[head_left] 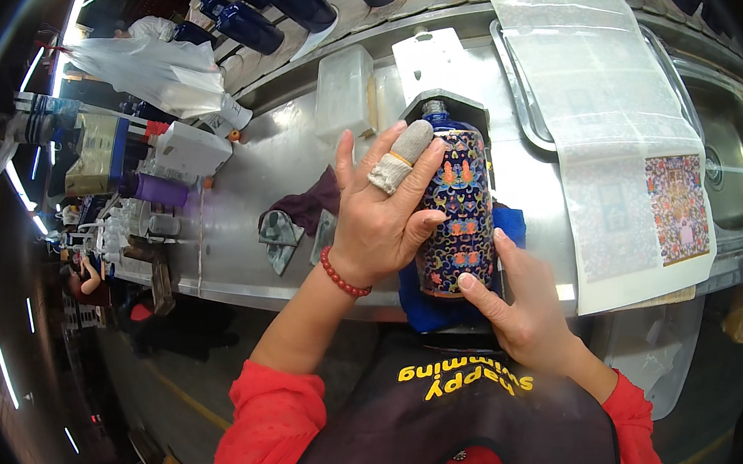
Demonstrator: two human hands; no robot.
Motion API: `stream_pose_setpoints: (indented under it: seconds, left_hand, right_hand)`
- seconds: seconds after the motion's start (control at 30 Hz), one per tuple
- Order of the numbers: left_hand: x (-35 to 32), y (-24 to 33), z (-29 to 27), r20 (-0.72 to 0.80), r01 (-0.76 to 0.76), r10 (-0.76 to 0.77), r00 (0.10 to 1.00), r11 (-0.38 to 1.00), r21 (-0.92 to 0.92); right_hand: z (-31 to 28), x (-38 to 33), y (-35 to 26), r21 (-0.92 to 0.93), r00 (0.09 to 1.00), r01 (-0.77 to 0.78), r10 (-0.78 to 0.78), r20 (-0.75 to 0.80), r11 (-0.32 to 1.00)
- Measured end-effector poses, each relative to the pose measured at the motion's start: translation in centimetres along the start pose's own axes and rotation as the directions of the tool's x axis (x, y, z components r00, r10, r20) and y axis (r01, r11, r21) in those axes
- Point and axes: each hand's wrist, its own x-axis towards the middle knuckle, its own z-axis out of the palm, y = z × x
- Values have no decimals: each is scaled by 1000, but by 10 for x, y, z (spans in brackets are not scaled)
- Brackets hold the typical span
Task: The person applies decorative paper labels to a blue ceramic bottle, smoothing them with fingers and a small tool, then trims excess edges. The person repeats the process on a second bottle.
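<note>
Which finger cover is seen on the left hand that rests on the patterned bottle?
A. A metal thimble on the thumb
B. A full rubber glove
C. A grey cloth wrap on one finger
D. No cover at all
C: the left hand lies on the bottle, and one of its fingers wears a grey cloth wrap; the other fingers are bare.
</note>
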Motion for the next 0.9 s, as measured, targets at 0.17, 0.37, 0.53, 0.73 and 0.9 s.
stream_pose_setpoints:
  seconds: [0.17,0.37,0.53,0.73,0.9]
  left_hand:
    - [6,-4,0,17,-25,25,1000,999,29]
    - [12,-7,0,33,-15,16,999,1000,-13]
    - [9,-6,-7,-24,-48,46,999,995,-86]
    - [-3,-4,1,0,-94,94,996,992,-80]
    - [4,-14,11,-38,-32,26,999,986,-164]
  right_hand:
    - [-1,0,-1,-2,1000,-5,5,5,1000]
    - [-2,-1,-1,-10,1000,2,-1,16,1000]
    - [-2,-1,-2,-17,1000,3,-3,8,1000]
    - [0,-2,0,-19,1000,10,-10,-7,1000]
    - [-1,-1,0,-14,1000,10,-10,2,1000]
